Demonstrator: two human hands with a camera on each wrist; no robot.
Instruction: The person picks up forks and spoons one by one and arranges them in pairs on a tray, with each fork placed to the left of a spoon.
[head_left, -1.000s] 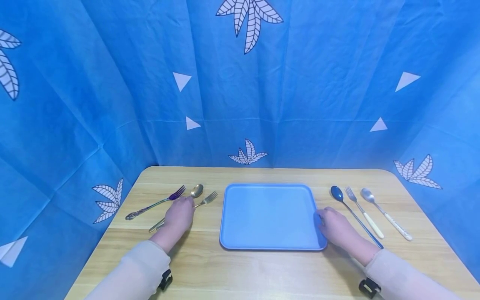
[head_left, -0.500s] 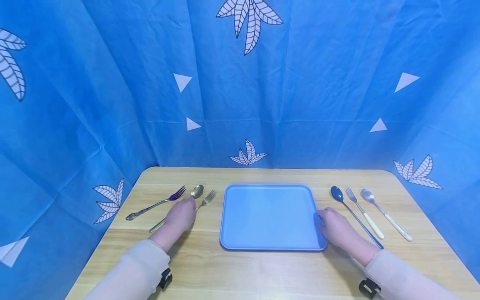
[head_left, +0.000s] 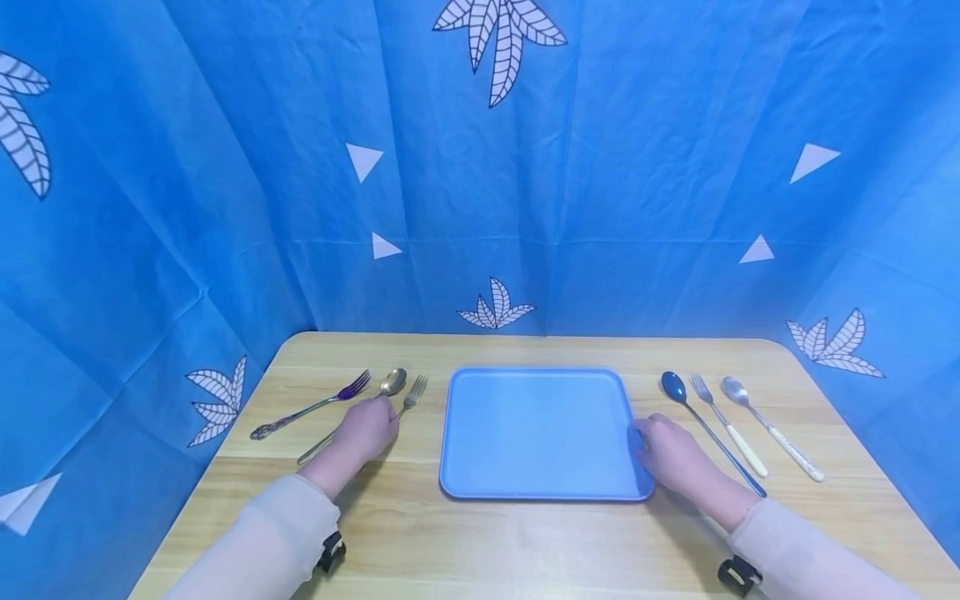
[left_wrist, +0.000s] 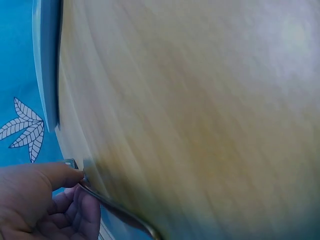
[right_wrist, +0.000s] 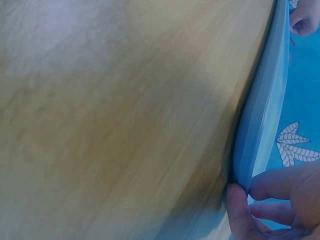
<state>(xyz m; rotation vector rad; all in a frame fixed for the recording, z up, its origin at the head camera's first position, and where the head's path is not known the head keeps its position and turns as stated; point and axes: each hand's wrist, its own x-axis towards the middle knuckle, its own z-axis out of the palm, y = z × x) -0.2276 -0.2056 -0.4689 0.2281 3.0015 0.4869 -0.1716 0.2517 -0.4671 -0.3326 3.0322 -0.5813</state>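
My left hand point(head_left: 365, 429) pinches a gold-toned fork point(head_left: 415, 392) by its handle, its tines pointing away. In the left wrist view the fork's handle point(left_wrist: 120, 210) runs out between thumb and fingers. Under the same hand passes a gold-toned spoon point(head_left: 393, 382), its bowl beyond the knuckles and its handle end behind them. The middle of the spoon is hidden. My right hand point(head_left: 669, 454) grips the right edge of a blue rectangular tray point(head_left: 536, 433); in the right wrist view thumb and fingers close around the rim point(right_wrist: 257, 130) at its near corner.
A rainbow-coloured fork point(head_left: 315, 407) lies on the left of the wooden table point(head_left: 525, 550). To the right of the tray are a dark blue long-handled spoon point(head_left: 674, 387), a pale-handled fork point(head_left: 742, 448) and a pale-handled spoon point(head_left: 795, 454). A blue patterned cloth point(head_left: 637, 167) hangs behind.
The fork in my left hand has turned so its tines point more straight away, and its head has shifted slightly left. The right hand and tray stay put.
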